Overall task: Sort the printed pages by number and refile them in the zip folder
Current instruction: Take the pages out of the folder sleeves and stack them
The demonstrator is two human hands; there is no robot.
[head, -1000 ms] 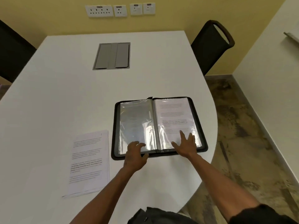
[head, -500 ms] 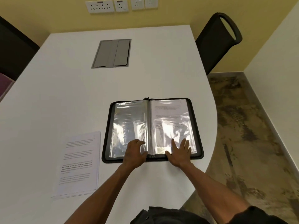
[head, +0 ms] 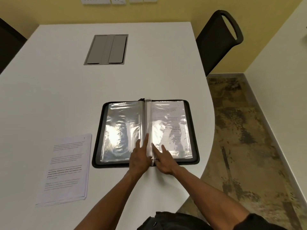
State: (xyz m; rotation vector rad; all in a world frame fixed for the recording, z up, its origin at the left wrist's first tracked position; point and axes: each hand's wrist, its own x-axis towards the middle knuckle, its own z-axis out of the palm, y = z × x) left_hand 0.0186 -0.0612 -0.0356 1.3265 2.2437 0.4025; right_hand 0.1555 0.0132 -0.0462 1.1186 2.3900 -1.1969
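The black zip folder [head: 97, 138] lies open on the white table [head: 49, 97], its clear plastic sleeves glaring. One clear sleeve [head: 148, 123] stands on edge at the spine, partway through a turn. My left hand [head: 139, 159] touches this sleeve from the left with straight fingers. My right hand [head: 164, 163] lies against it from the right, fingers stretched over the bottom of the right-hand sleeve. That sleeve holds a printed page [head: 172, 113]. A stack of loose printed pages [head: 66, 168] lies left of the folder.
A grey cable hatch [head: 106, 49] is set into the table further back. A black chair [head: 219, 39] stands at the far right corner, and the table's curved edge [head: 211, 146] runs just right of the folder. Wall sockets [head: 116, 0] sit above.
Both hands have slid inward to the spine. A clear sleeve has lifted off the right side and now stands upright between them. The view has tilted further down.
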